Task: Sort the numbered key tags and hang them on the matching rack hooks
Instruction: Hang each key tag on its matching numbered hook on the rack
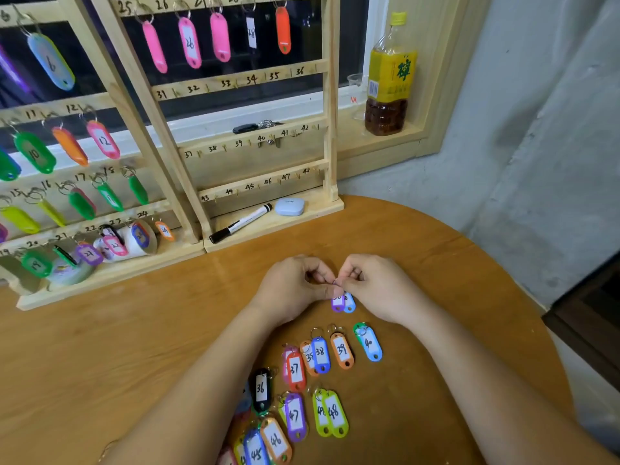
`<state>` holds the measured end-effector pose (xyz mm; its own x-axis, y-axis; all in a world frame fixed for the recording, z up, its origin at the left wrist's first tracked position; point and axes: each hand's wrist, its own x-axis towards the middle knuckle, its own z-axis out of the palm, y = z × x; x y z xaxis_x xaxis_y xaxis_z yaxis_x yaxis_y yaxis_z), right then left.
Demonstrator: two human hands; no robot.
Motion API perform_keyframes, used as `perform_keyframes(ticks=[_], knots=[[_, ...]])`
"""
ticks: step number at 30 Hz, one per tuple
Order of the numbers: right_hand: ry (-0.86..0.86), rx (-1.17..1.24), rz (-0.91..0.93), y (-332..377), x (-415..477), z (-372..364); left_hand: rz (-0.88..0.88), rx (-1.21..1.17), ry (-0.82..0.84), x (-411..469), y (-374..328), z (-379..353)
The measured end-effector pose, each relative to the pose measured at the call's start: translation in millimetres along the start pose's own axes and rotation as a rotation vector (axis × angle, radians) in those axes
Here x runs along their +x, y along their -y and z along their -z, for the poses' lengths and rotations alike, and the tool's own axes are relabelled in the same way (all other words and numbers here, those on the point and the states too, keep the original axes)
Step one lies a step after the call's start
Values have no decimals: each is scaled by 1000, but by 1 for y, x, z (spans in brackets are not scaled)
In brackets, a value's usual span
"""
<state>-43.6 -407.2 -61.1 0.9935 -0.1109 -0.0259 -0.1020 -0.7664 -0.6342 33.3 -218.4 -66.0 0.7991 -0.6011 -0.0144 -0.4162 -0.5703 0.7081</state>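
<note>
Near edge of the surface [134, 347]: loose numbered tags are lying in rows, flat, some overlapping. Tags 45 [255, 448] and 46 [275, 439] are lying nearest, then 47 [295, 416] and two green 48 tags [334, 412]. Just beyond are 36 [261, 389], 37 [295, 370], 38 [320, 354], 39 [341, 350] and a light blue tag [369, 344], its number only partly readable.

Mid-surface: a tag pair [344, 303], one purple and one blue, is being pinched at its rings. The curled fingers of the left hand [295, 286] and the right hand [375, 286] are meeting over it; the numbers are being hidden.

Far edge: two wooden racks are standing side by side. The left rack [117, 95] is carrying many hung tags. On the right rack [268, 182], tags are hanging along the top row, pink tag 26 [190, 43] among them. A marker [240, 223] and a pale case [289, 206] are lying on its base.

Window sill beyond: a bottle [389, 75] is standing upright.
</note>
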Motion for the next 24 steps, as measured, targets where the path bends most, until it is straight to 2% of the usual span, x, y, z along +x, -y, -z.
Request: perform_keyframes(ticks=[6, 11, 14, 20, 24], knots=[[20, 175, 18, -4, 1, 7, 12, -121, -28, 2, -3, -3], [-53, 413, 20, 4, 0, 10, 19, -372, -60, 4, -14, 5], [-128, 524, 40, 10, -2, 12, 9, -439, -100, 3, -21, 15], [-292, 605, 90, 22, -1, 17, -41, -372, -54, 4, -34, 43], [-406, 656, 103, 35, 23, 39, -86, -279, -108, 10, -43, 68]])
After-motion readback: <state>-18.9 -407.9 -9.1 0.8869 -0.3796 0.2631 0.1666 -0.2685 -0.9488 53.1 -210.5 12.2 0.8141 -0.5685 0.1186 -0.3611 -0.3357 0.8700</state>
